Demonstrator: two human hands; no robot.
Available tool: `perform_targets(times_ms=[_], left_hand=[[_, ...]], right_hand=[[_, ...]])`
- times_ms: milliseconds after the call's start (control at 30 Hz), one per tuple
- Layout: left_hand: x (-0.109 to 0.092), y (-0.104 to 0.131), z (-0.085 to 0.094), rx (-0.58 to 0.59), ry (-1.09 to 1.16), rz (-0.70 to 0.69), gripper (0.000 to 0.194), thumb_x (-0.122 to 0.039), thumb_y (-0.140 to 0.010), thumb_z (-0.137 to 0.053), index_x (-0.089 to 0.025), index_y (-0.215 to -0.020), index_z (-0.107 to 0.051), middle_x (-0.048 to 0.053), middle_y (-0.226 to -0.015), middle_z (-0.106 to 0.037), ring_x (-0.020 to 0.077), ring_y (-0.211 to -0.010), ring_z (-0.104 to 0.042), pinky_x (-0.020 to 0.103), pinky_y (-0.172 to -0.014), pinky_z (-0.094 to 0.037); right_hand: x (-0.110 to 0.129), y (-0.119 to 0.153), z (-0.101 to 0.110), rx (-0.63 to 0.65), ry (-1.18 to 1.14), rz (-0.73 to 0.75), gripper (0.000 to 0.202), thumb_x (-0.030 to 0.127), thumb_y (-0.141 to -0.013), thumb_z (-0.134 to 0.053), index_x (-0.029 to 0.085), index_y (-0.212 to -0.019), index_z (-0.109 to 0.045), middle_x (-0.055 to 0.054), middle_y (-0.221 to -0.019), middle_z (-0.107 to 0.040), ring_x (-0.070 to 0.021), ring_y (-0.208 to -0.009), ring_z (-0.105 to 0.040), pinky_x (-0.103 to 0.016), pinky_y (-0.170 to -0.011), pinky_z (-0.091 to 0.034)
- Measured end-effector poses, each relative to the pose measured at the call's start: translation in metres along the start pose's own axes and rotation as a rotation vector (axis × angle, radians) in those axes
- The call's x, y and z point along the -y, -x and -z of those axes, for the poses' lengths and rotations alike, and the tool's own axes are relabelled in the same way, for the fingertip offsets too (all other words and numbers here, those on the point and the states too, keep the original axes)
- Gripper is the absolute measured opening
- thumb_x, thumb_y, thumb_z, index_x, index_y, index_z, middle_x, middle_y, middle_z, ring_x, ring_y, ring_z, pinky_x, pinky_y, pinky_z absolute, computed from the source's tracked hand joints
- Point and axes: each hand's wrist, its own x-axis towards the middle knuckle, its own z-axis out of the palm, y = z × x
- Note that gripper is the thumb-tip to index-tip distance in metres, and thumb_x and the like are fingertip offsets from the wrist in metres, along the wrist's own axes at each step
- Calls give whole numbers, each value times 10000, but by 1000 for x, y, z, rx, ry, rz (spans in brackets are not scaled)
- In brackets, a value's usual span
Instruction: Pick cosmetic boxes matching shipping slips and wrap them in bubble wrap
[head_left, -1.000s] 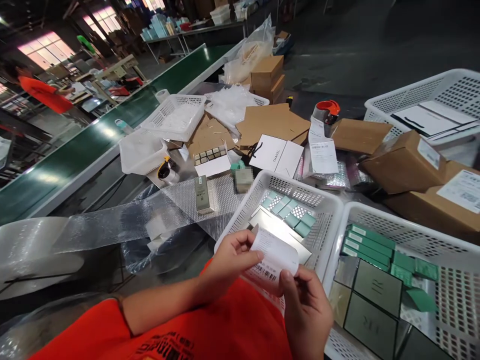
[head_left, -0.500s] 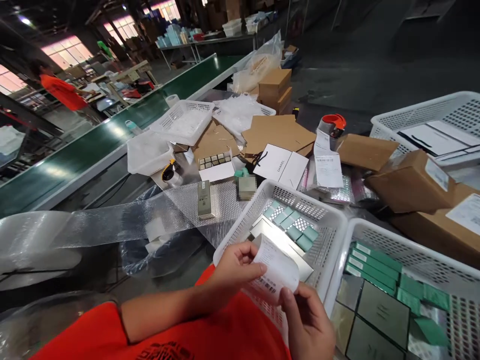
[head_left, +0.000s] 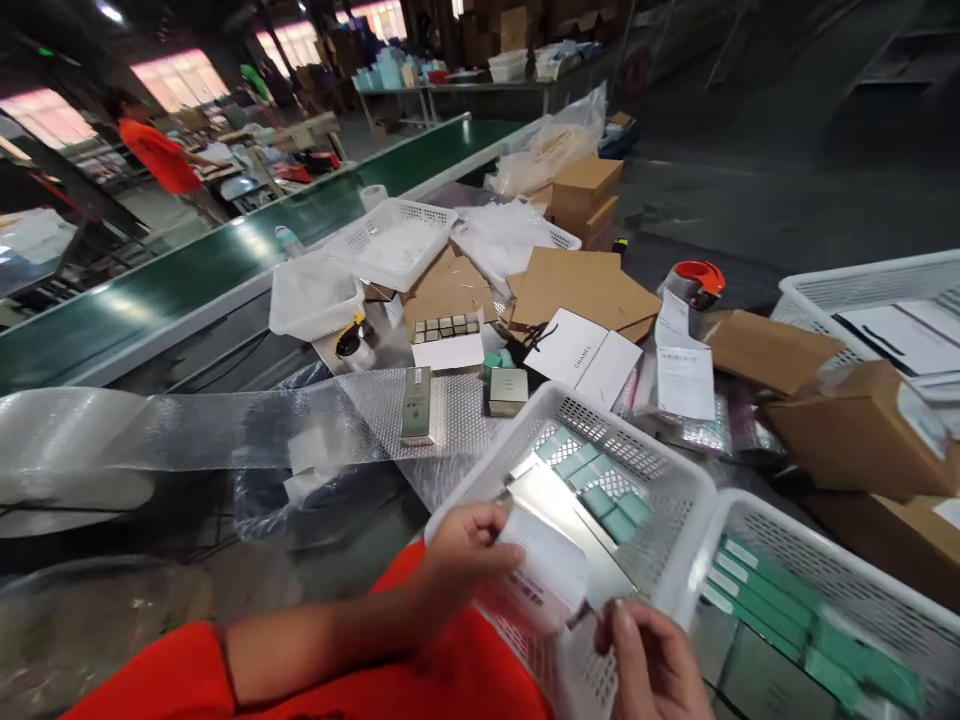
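Observation:
My left hand [head_left: 474,560] is closed on a curled white paper slip [head_left: 546,565] with printed lines and a barcode. My right hand [head_left: 652,655] is just right of the slip, its fingers bent and blurred, thumb and forefinger close together. Whether anything is between them is too small to make out. Beneath the slip stands a white perforated basket [head_left: 660,455] holding a flat pale-gold box [head_left: 551,495] and several small green packets [head_left: 598,470]. A second white basket [head_left: 757,510] at the right holds green boxes [head_left: 772,585] and a dark flat box [head_left: 765,670].
Bubble wrap [head_left: 457,410] lies under a tall box [head_left: 417,405] and a small square box [head_left: 508,390]. Beyond are a white bag [head_left: 581,350], a tape dispenser [head_left: 699,280], another slip [head_left: 684,375] and cardboard boxes [head_left: 855,425]. A green conveyor [head_left: 225,255] runs behind; a person [head_left: 161,155] stands past it.
My right hand has moved off the slip's edge, down and to the right. The slip stays in my left hand. The view has shifted a little.

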Motion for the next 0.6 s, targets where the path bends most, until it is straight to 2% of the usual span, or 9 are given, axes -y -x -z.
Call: perform_targets(times_ms=[133, 333, 500, 600], left_hand=[[-1, 1, 19, -13, -1, -5, 293, -341, -613, -820, -136, -731, -647, 34, -661, -681, 150, -596, -600, 254, -595, -444], [-9, -7, 41, -52, 11, -10, 228, -307, -694, -774, -135, -780, -653, 23, -652, -676, 122, -573, -579, 233, -581, -453], [-14, -7, 52, -108, 124, -25, 205, -296, -695, -765, -143, -761, -647, 24, -667, -680, 132, -582, -593, 242, -589, -462], [-17, -12, 65, -131, 186, -22, 189, -292, -704, -761, -151, -737, -640, 25, -670, -679, 146, -608, -610, 251, -608, -462]], right_hand=[[-4, -9, -2, 67, 67, 37, 345, 528, -798, -634, 196, -716, -587, 11, -621, -551, -147, -581, -509, -261, -573, -426], [-17, -21, -16, 138, 83, -11, 312, 494, -851, -566, 193, -775, -583, -4, -698, -593, -161, -655, -557, -268, -610, -452], [-10, -53, -31, 137, 199, 61, 315, 503, -811, -583, 190, -817, -615, -32, -777, -630, -191, -719, -580, -303, -657, -471], [-2, -80, -56, 165, 296, 127, 319, 499, -806, -567, 189, -856, -628, -52, -822, -653, -209, -751, -598, -330, -690, -477]])
